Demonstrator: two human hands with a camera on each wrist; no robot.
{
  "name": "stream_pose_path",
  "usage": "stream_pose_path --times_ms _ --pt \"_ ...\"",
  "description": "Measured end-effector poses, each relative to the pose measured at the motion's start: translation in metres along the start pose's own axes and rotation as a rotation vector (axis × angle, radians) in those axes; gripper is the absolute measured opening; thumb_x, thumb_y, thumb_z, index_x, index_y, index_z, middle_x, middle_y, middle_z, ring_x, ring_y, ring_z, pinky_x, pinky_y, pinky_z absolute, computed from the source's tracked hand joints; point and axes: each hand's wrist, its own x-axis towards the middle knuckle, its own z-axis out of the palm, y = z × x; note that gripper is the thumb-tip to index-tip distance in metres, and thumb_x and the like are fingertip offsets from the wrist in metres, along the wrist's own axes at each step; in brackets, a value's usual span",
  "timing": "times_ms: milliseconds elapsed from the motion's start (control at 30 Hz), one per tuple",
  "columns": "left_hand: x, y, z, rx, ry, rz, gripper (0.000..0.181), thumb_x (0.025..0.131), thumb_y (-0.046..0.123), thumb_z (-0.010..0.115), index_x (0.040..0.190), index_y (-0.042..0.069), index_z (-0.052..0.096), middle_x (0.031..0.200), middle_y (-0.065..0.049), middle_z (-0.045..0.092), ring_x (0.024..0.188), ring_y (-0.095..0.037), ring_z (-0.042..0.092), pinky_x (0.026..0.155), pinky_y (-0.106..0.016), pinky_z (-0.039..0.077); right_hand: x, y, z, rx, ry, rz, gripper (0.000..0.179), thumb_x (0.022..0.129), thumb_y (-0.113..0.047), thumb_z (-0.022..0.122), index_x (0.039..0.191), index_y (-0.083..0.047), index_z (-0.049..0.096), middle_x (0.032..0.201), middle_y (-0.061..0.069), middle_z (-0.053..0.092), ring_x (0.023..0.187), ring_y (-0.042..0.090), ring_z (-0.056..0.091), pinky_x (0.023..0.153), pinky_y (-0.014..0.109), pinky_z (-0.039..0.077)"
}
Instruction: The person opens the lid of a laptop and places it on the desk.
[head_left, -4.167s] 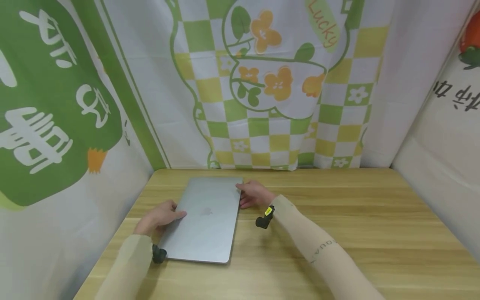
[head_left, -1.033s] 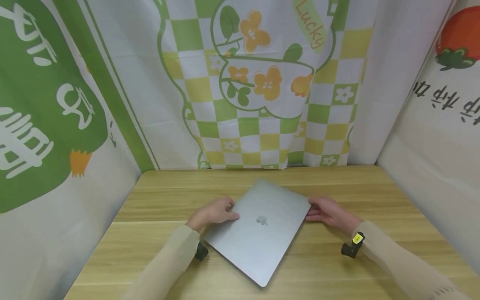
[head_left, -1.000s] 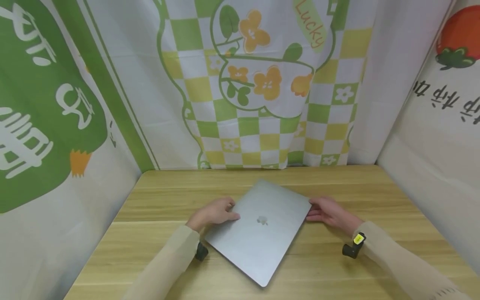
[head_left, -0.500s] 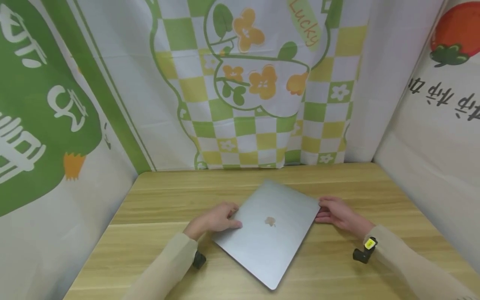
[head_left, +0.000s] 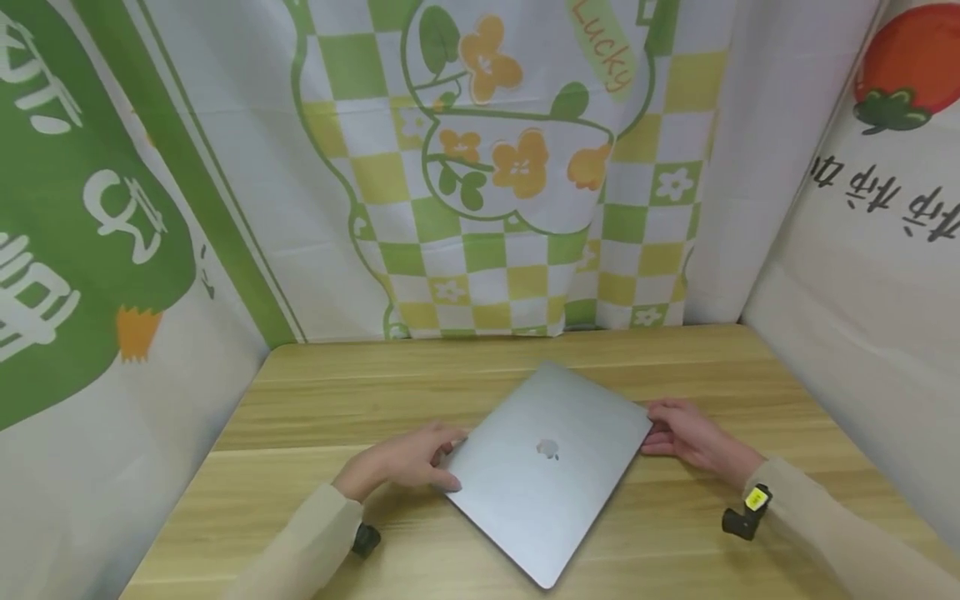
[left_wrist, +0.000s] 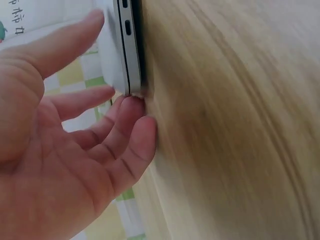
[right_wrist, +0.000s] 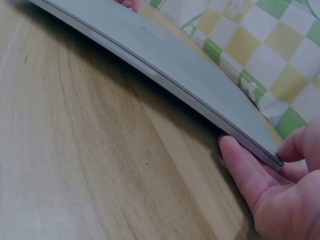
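Note:
A closed silver laptop (head_left: 517, 492) lies diagonally on the wooden table, its lid logo facing up. At its left edge is my left hand (head_left: 408, 458), thumb spread apart from the other fingers. The left wrist view shows those fingertips (left_wrist: 142, 137) touching the laptop's lower corner and the tabletop, with the thumb beside the lid and no firm hold. My right hand (head_left: 693, 437) pinches the right corner. In the right wrist view, its thumb lies at the lid's edge and its fingers (right_wrist: 240, 160) reach beneath, where a gap shows under that side.
The wooden table (head_left: 322, 392) extends on both sides of the laptop. A checkered cloth (head_left: 487, 275) hangs behind it, and printed cloth walls (head_left: 840, 333) close in left and right. Each wrist carries a small black camera (head_left: 742, 523).
Over these seconds the laptop has moved right and turned from nearly straight to diagonal. In the last half second my left hand has loosened and slid toward me along its edge; my right hand keeps its pinch.

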Motion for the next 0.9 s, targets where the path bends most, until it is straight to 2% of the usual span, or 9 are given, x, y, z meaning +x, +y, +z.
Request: stream_pose_path --times_ms 200,333,500,600,733,900 --pt "-0.008 0.0 0.0 -0.022 -0.04 -0.014 0.075 0.081 0.038 0.079 0.144 0.013 0.044 0.124 -0.01 0.051 0.094 -0.016 0.049 0.073 -0.027 0.046 -0.005 0.002 -0.008 -0.027 -0.008 0.005 0.048 0.105 -0.012 0.035 0.144 0.012 0.022 0.088 0.006 0.068 0.075 0.016 0.069 0.075 0.034 0.061" --pt "-0.007 0.002 0.003 0.006 -0.037 -0.011 0.075 0.08 0.035 0.08 0.143 0.013 0.045 0.124 -0.01 0.051 0.093 -0.013 0.05 0.076 -0.026 0.047 -0.01 0.003 -0.012 -0.058 -0.009 0.02 0.052 0.106 -0.015 0.036 0.147 0.011 0.019 0.092 0.006 0.067 0.077 0.016 0.069 0.076 0.034 0.061" --pt "-0.004 0.005 0.005 0.025 -0.025 -0.045 0.073 0.08 0.035 0.08 0.142 0.012 0.048 0.123 -0.008 0.053 0.099 -0.015 0.052 0.084 -0.033 0.05 -0.018 0.004 -0.015 -0.068 -0.04 0.027 0.053 0.106 -0.015 0.036 0.147 0.013 0.017 0.094 0.007 0.068 0.079 0.018 0.07 0.077 0.035 0.061" --pt "-0.002 0.007 0.003 0.034 -0.034 -0.056 0.071 0.08 0.036 0.08 0.14 0.011 0.05 0.12 -0.007 0.054 0.102 -0.017 0.053 0.087 -0.037 0.051 -0.024 0.004 -0.017 -0.058 -0.049 0.04 0.046 0.105 -0.015 0.037 0.141 0.013 0.026 0.092 0.008 0.069 0.078 0.019 0.071 0.076 0.036 0.061" --pt "0.003 0.006 0.002 0.07 -0.046 -0.018 0.069 0.08 0.033 0.08 0.138 0.008 0.052 0.108 -0.002 0.058 0.098 -0.014 0.054 0.087 -0.035 0.051 -0.029 0.005 -0.02 -0.049 -0.057 0.052 0.029 0.105 -0.016 0.041 0.124 0.005 0.042 0.09 0.01 0.069 0.078 0.021 0.072 0.076 0.037 0.062" --pt "0.009 0.002 -0.001 0.055 -0.06 0.024 0.066 0.08 0.027 0.081 0.136 0.007 0.054 0.099 0.001 0.06 0.09 -0.011 0.054 0.081 -0.028 0.05 -0.032 0.007 -0.022 -0.083 -0.054 0.056 0.025 0.104 -0.017 0.043 0.119 0.004 0.044 0.089 0.012 0.07 0.08 0.023 0.072 0.076 0.038 0.062"
